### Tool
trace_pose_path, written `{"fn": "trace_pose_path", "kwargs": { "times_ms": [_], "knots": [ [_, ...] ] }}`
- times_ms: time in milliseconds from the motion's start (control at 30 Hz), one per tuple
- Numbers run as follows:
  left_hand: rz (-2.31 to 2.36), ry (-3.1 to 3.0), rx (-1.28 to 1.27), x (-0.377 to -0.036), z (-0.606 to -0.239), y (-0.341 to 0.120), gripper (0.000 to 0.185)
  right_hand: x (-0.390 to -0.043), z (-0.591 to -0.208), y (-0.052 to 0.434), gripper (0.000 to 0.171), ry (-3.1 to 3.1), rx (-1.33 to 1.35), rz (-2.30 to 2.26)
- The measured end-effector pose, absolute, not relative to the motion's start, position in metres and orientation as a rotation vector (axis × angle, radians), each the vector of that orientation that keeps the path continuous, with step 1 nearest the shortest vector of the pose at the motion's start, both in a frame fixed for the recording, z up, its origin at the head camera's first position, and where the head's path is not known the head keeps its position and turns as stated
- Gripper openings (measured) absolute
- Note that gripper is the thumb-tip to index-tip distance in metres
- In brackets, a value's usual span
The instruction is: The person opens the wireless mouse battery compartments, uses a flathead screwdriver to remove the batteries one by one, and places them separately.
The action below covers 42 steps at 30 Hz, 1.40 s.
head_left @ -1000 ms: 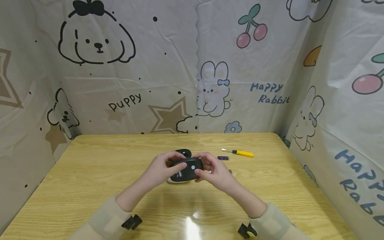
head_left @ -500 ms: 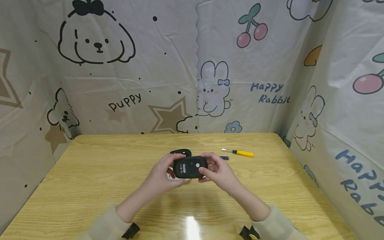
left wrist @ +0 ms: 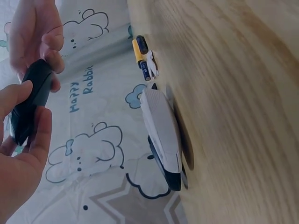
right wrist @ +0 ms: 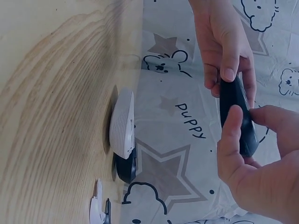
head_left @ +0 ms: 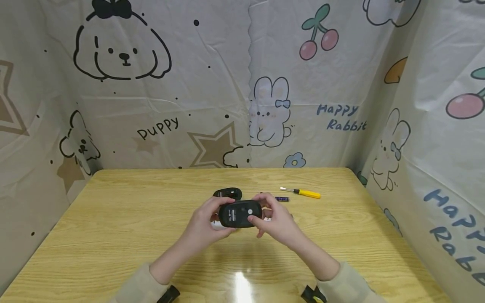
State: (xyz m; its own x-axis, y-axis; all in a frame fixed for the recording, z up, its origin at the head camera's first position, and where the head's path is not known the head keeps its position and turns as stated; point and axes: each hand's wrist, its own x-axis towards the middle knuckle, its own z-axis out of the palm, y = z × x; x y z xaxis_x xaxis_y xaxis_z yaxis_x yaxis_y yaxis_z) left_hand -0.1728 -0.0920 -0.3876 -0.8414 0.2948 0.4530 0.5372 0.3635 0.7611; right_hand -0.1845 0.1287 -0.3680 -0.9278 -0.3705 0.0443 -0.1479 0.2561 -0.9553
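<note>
Both hands hold a black computer mouse (head_left: 239,213) above the table, its underside with a label and a pale round spot turned toward the head camera. My left hand (head_left: 204,221) grips its left end, fingers at the upper edge and thumb at the lower. On the other end, my right hand (head_left: 279,219) presses its thumb against the underside, with fingers around the far edge. Below them a white mouse (left wrist: 161,128) lies on the table, mostly hidden in the head view. Just behind it is a second black mouse (head_left: 229,193).
A yellow-handled screwdriver (head_left: 308,194) lies at the back right. Two dark batteries are near it, one battery (head_left: 282,199) plain in the head view. A small white plastic piece (right wrist: 96,210) rests by the white mouse. Printed cloth (head_left: 212,84) surrounds the table.
The held black mouse has turned level and shifted slightly right. My left thumb has moved from its underside to the lower edge. The right hand keeps its grip.
</note>
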Motion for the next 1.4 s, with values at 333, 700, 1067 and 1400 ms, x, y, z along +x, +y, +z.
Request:
{"fn": "trace_pose_path", "kwargs": {
  "times_ms": [333, 700, 1067, 1400],
  "knots": [
    [-1.466, -2.44, -0.715, -0.1705, -0.3911, -0.0888, 0.066, -0.1837, -0.3714, 0.1216, 0.048, 2.564, -0.417, -1.53],
    [-1.526, -2.463, -0.672, -0.1664, -0.392, -0.0862, 0.065, -0.181, -0.3726, 0.1197, 0.048, 2.598, -0.428, -1.495],
    [-1.56, -2.472, -0.641, -0.1646, -0.3894, -0.0868, 0.067, -0.1831, -0.3731, 0.1237, 0.047, 2.555, -0.456, -1.525],
    [-1.603, -2.494, -0.585, -0.1647, -0.3879, -0.089, 0.068, -0.1836, -0.3704, 0.1267, 0.047, 2.487, -0.386, -1.561]
  ]
}}
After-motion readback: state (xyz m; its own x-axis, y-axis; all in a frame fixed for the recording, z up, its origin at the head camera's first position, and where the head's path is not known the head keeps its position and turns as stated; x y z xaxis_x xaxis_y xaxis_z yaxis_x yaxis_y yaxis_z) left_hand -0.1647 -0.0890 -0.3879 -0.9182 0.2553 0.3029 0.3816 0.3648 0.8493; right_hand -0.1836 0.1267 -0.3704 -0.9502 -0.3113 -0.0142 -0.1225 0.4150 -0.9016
